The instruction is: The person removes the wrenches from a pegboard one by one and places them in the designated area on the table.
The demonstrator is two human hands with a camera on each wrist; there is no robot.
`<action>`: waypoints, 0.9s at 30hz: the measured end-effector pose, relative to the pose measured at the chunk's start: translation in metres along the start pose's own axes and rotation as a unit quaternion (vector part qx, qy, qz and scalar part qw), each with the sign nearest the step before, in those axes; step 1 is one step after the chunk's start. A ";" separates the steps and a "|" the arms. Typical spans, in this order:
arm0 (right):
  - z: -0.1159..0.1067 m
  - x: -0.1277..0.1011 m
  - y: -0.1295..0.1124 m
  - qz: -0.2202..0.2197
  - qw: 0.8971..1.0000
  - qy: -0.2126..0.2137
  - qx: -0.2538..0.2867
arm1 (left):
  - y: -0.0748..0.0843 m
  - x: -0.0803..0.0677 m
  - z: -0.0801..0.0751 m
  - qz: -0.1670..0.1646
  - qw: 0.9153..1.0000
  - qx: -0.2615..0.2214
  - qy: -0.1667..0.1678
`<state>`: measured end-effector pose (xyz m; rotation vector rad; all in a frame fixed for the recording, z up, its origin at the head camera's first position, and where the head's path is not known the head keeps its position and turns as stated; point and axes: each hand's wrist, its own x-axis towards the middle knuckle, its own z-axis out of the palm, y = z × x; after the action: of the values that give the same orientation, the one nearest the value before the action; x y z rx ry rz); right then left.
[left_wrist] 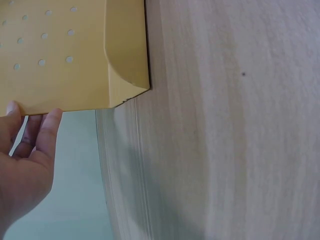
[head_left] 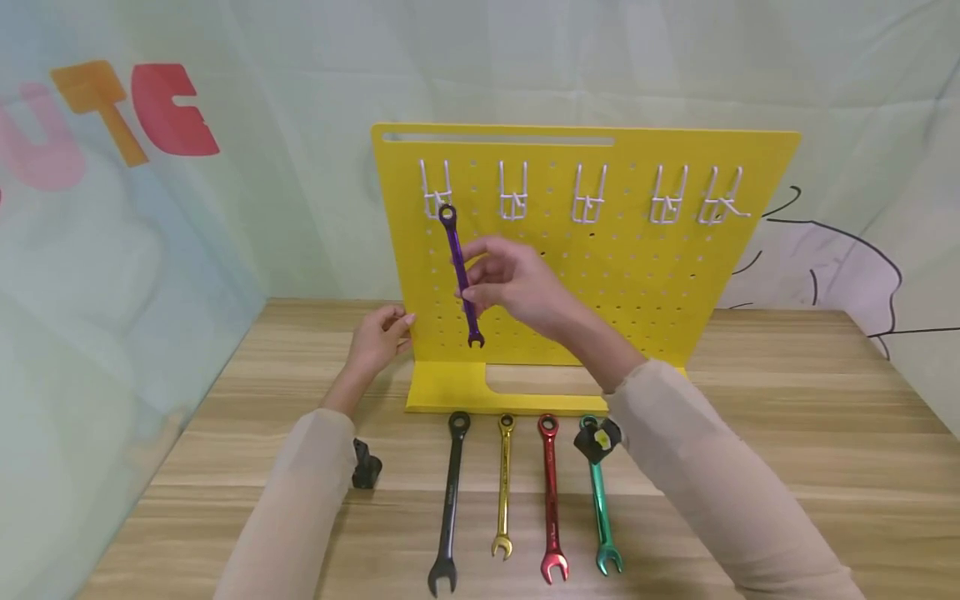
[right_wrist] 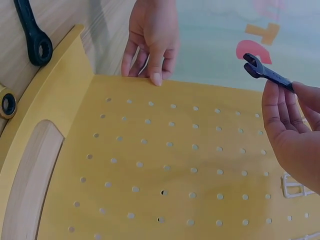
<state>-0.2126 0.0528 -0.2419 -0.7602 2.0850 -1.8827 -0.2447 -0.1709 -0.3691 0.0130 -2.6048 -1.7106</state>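
Note:
A purple combination wrench (head_left: 461, 265) is pinched between the thumb and fingers of my right hand (head_left: 517, 279). It hangs nearly upright, ring end up, in front of the leftmost white wire hook (head_left: 436, 196); whether the ring touches that hook I cannot tell. The right wrist view shows the wrench's open end (right_wrist: 267, 75) sticking out of the hand. At the left edge of the yellow pegboard (head_left: 570, 275), my left hand (head_left: 378, 340) grips the board's side with thumb in front and fingers behind, as the left wrist view (left_wrist: 30, 160) also shows.
Below the board's base lie a black wrench (head_left: 452, 500), a gold wrench (head_left: 505, 492), a red wrench (head_left: 552, 500) and a green wrench (head_left: 600, 508) in a row on the wooden table (head_left: 225, 467). More white hooks (head_left: 513, 200) line the board's top. A printed cloth (head_left: 315, 208) hangs behind.

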 end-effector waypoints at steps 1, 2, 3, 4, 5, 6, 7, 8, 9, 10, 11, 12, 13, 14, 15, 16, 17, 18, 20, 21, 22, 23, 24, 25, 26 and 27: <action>-0.001 -0.001 0.001 0.001 1.000 -0.001 0.000 | 0.000 0.000 0.000 0.000 1.000 0.000 0.000; -0.001 -0.002 0.001 0.002 1.000 -0.002 0.002 | 0.000 0.000 0.000 -0.001 1.000 0.000 0.001; -0.002 -0.003 0.002 0.003 1.000 -0.003 0.000 | 0.001 0.000 0.000 -0.001 1.000 0.001 0.000; -0.003 -0.004 0.003 0.005 1.000 -0.003 -0.001 | 0.001 0.000 0.000 -0.001 1.000 0.001 0.000; -0.004 -0.006 0.004 0.007 1.000 -0.004 -0.004 | 0.001 0.000 0.000 -0.002 1.000 0.002 -0.001; -0.006 -0.007 0.005 0.010 1.000 -0.004 -0.005 | 0.000 0.000 0.000 -0.003 1.000 0.001 -0.002; -0.007 -0.008 0.006 0.011 1.000 -0.005 -0.007 | 0.000 0.000 0.000 -0.003 1.000 0.002 -0.002; -0.008 -0.010 0.007 0.014 1.000 -0.006 -0.008 | 0.000 0.000 0.000 -0.004 1.000 0.002 -0.002; -0.010 -0.011 0.009 0.016 1.000 -0.007 -0.009 | 0.000 0.000 0.000 -0.003 1.000 0.003 -0.003; -0.011 -0.012 0.010 0.017 1.000 -0.008 -0.011 | 0.000 0.000 0.000 -0.003 1.000 0.003 -0.003; -0.013 -0.013 0.012 0.019 1.000 -0.009 -0.011 | 0.000 0.000 0.000 -0.003 1.000 0.003 -0.003; -0.014 -0.014 0.013 0.021 1.000 -0.010 -0.010 | 0.000 0.000 0.000 -0.002 1.000 0.003 -0.003; -0.016 -0.015 0.015 0.023 1.000 -0.010 -0.012 | 0.000 0.000 0.000 -0.002 1.000 0.004 -0.004; -0.017 -0.017 0.017 0.026 0.999 -0.010 -0.016 | 0.000 0.000 0.000 -0.001 1.000 0.004 -0.004; -0.019 -0.018 0.018 0.029 0.999 -0.010 -0.019 | 0.000 0.000 0.000 -0.001 1.000 0.003 -0.005; -0.020 -0.020 0.020 0.031 0.999 -0.009 -0.025 | 0.000 0.000 0.000 -0.001 1.000 0.002 -0.005; -0.021 -0.021 0.021 0.036 0.999 -0.009 -0.029 | 0.000 0.000 0.000 -0.001 1.000 0.002 -0.005; -0.023 -0.023 0.023 0.041 0.999 -0.009 -0.034 | 0.000 0.000 0.000 -0.001 1.000 0.003 -0.005; -0.026 -0.027 0.026 0.052 0.998 -0.010 -0.044 | -0.001 0.000 0.000 -0.003 1.000 0.002 -0.005; -0.027 -0.029 0.028 0.058 0.997 -0.010 -0.046 | -0.001 0.000 0.000 -0.003 1.000 0.002 -0.005; -0.028 -0.032 0.030 0.063 0.997 -0.011 -0.049 | -0.001 0.000 0.000 -0.003 1.000 0.003 -0.005; -0.030 -0.034 0.032 0.068 0.996 -0.012 -0.050 | -0.001 0.001 0.000 -0.003 1.000 0.002 -0.005; -0.031 -0.036 0.035 0.074 0.996 -0.014 -0.051 | -0.001 0.001 0.000 -0.004 1.000 0.002 -0.005; -0.033 -0.038 0.037 0.079 0.995 -0.014 -0.051 | -0.001 0.001 0.000 -0.004 1.000 0.001 -0.005; -0.034 -0.041 0.040 0.083 0.995 -0.016 -0.051 | -0.001 0.000 0.000 -0.005 1.000 0.001 -0.005; -0.036 -0.042 0.043 0.089 0.995 -0.016 -0.048 | 0.000 0.000 -0.001 -0.004 1.000 0.001 -0.005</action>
<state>-0.2043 0.1071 -0.2853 -0.5975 2.1589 -1.6770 -0.2451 -0.1716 -0.3693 0.0154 -2.6179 -1.7147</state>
